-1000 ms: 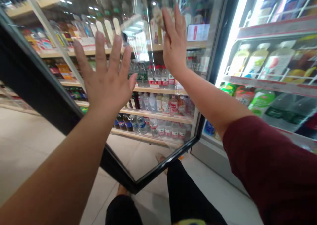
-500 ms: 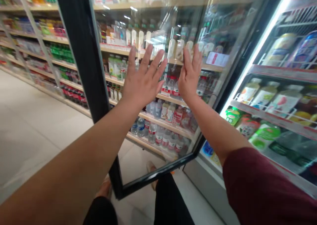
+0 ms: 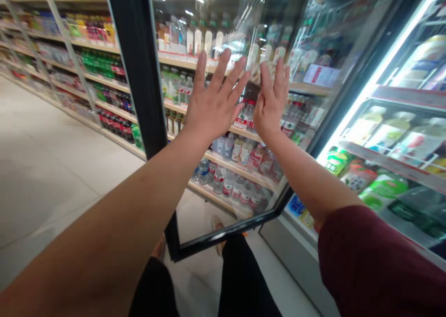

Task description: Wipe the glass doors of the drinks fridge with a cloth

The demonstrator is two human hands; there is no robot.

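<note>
Both my arms reach forward to a black-framed glass door (image 3: 228, 228) of a drinks fridge, which stands swung out from the cabinet. My left hand (image 3: 214, 101) is spread against or just before the pane, fingers pointing up. To its right, my right hand (image 3: 272, 101) is held up with its fingers stretched and close together. Neither hand holds anything. Whether the palms press on the glass cannot be told for certain. Through the pane show bottles of water (image 3: 228, 184) and other drinks on shelves. A white label with a red mark (image 3: 320, 75) is on the glass or behind it.
On the right is the lit fridge interior with bottled drinks (image 3: 393, 128) and green packs (image 3: 385, 189) on racks. Long shelves of soft drinks (image 3: 101, 63) run along the left. Pale floor tiles (image 3: 52, 168) lie below, with my dark-trousered legs (image 3: 240, 280) near the door's bottom edge.
The whole view has shifted, so door, shelves and hands sit slightly further right. Both hands keep nearly the same pose at the glass.
</note>
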